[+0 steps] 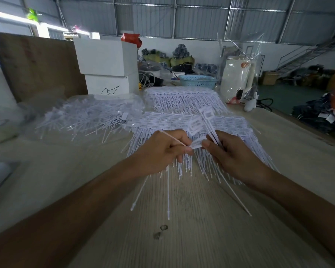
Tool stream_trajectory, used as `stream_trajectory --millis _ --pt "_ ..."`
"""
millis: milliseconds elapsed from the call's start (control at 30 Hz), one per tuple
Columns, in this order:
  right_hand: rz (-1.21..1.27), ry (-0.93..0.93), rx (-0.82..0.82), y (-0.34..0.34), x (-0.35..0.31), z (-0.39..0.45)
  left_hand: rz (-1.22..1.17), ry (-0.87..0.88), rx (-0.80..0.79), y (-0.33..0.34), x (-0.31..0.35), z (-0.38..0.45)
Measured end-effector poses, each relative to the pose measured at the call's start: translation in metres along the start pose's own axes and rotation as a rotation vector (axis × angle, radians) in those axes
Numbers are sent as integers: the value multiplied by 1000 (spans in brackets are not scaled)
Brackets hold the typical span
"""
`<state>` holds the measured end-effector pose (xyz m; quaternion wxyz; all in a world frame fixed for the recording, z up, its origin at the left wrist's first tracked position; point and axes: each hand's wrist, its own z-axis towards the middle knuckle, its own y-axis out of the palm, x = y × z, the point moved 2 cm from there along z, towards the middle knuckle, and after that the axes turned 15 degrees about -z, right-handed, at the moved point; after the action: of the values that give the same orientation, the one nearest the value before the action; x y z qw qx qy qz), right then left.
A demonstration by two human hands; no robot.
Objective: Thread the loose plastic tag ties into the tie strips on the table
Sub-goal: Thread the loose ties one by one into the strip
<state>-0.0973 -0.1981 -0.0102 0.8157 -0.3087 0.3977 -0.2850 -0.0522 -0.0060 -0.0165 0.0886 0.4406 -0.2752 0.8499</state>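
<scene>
My left hand (162, 151) pinches a single white tag tie (172, 139) by its thin tail, its flat head lying between my two hands. My right hand (232, 153) grips a small bundle of white tag ties (205, 120) whose flat heads stick up and whose tails hang down past my wrist. Both hands hover over a wide stack of threaded tie strips (182, 120) on the wooden table (201, 238). A second stack of tie strips (182, 97) lies behind it. A heap of loose tag ties (81, 117) lies to the left.
Two white boxes (106, 68) stand stacked at the back of the table, a blue basket (198, 81) to their right. A white appliance in clear plastic wrap (238, 78) stands at the back right. A wooden board (35, 62) leans at the left.
</scene>
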Motion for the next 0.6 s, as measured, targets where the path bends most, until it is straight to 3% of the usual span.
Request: stream_trajectory --millis 467,600 --pt "-18 -14 5 2 3 -2 -115 -87 -79 0 9 -3" --pt "65 56 2 4 1 0 -87 -73 22 -1 8 -3"
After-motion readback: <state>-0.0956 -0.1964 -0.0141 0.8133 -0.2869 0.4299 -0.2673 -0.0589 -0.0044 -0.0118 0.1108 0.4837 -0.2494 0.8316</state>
